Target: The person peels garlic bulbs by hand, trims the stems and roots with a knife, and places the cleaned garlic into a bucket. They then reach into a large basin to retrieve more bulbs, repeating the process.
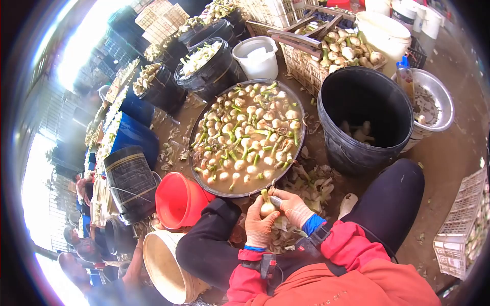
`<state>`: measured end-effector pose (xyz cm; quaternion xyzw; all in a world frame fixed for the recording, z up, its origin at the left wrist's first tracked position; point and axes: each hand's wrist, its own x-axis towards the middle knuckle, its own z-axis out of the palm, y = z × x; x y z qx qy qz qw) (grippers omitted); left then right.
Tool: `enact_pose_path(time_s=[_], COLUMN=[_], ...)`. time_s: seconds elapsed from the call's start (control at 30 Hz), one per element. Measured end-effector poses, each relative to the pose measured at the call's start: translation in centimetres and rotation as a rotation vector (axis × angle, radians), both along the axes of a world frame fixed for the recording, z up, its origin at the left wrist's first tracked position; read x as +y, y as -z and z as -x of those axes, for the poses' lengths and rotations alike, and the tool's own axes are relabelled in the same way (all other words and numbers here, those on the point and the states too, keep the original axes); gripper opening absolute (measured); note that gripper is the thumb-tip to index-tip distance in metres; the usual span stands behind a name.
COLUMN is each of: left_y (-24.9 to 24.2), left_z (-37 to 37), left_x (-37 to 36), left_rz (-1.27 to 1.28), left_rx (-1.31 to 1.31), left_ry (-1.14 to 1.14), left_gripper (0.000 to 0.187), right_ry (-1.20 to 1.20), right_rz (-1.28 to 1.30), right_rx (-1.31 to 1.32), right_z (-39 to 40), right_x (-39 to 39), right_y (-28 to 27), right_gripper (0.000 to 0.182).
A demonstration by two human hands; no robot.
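My left hand (259,227) is closed around a pale onion (267,208) with a short green stalk, held upright above my lap. Close against it, my right hand (293,208) grips a small knife (276,201); only a short grey piece of it shows by the onion. Both hands wear orange-stained gloves with blue bands at the wrists. Just beyond them lies a wide dark basin (223,194) of muddy water, full of floating onions (240,164) with green stalks. Loose pale peelings (286,235) lie on the floor beneath my hands.
To the right stands a black bucket (334,137) with a few onions at its bottom. A red bucket (173,201) and a cream bucket (158,260) sit left of my knees. Behind the basin is an onion crate (301,64). Other people (84,245) sit at far left.
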<state>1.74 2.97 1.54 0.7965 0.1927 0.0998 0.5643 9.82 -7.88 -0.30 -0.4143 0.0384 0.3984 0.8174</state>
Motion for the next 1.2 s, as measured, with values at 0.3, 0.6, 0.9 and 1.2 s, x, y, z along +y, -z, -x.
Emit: enact_pose_path(time_s=[0.3,0.6,0.9,1.2], left_y=[-1.9,0.5,-0.5,-0.5], left_z=[-0.1,0.4,0.4,0.4], left_x=[-1.8,0.0,0.1,-0.3], left_rz=[-0.737,0.573,0.708,0.65], left_rx=[0.211,-0.035,-0.001,-0.071], left_ry=[0.041,-0.128,-0.138,-0.154], left_gripper=[0.066,0.069,0.074,0.079], right_ry=[-0.016,-0.035,-0.002,0.061], right_rz=[0.375,0.301,-0.044,0.017], right_rx=[-0.402,-0.401,-0.071,-0.124], right_z=[0.3,-0.3,0.0,0.4], right_x=[0.2,-0.7,0.0,-0.2], right_y=[0.4,-0.4,-0.5,-1.6], right_gripper=[0.036,0.03,0.037,0.03])
